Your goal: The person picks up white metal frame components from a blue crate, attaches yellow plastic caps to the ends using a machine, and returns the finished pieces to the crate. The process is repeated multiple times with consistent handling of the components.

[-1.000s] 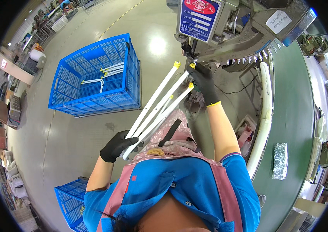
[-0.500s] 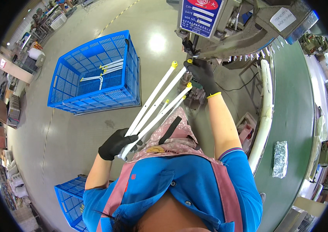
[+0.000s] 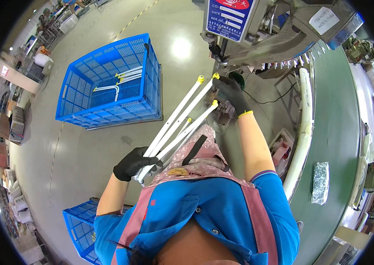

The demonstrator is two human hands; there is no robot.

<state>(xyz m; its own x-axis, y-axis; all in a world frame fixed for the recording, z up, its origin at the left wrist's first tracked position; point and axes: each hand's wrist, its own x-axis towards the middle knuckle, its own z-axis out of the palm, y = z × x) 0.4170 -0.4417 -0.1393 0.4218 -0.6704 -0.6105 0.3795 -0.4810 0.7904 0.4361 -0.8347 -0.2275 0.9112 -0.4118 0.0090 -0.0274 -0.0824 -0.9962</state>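
My left hand [image 3: 135, 164], in a black glove, is closed around the lower ends of several white tubes [image 3: 196, 100]. They fan out up and to the right in front of my apron, and their upper ends carry yellow fittings [image 3: 201, 79]. My right hand [image 3: 233, 95], gloved in black with a yellow cuff, closes its fingers on one tube just by its yellow end; the fingertips are partly hidden. Just above that end is the head of a grey machine [image 3: 279, 44] bearing a blue plate [image 3: 228, 18]. A small gap separates the tube's tip from the machine.
On the floor to the left stands a large blue crate [image 3: 151, 101] with several bent white tubes [image 3: 129, 76] in it. Another blue crate [image 3: 74, 229] is at the lower left. A green worktop [image 3: 332, 145] runs along the right, bearing a silvery packet [image 3: 320, 182].
My right hand and the tube end it holds have come down slightly, away from the machine head. The left hand keeps its grip on the bundle, and the tubes have shifted a little.
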